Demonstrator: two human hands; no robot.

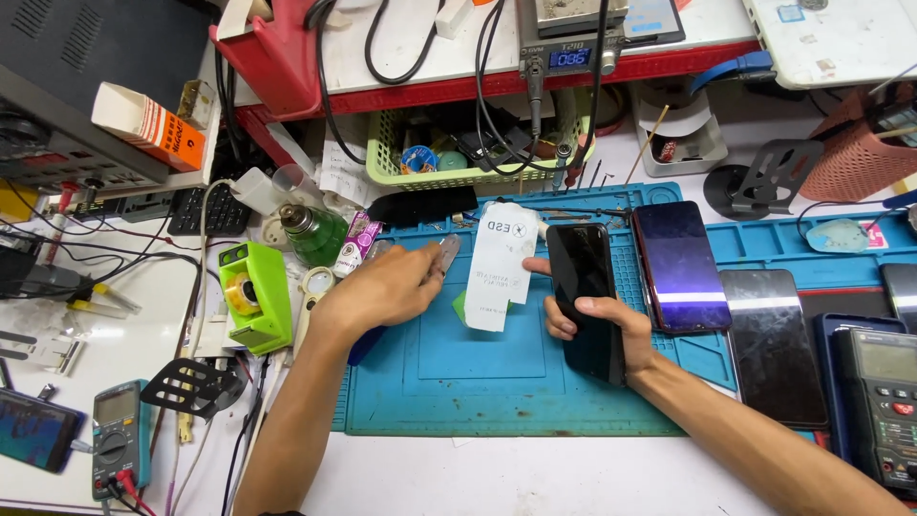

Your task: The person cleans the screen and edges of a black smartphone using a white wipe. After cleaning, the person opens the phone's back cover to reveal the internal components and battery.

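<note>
A phone-repair workbench: a blue silicone repair mat [497, 382] lies at its middle, smartphones [680, 266] lined up to its right, a soldering station [569, 40] behind it, a digital multimeter [120, 438] off its left.

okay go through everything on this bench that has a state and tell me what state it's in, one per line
Black phone: screen dark, held in right hand.
Small tool: held in left hand, above the blue mat.
Purple phone: lying flat, screen dark.
Soldering station: display lit.
Teal multimeter: leads plugged in.
</note>
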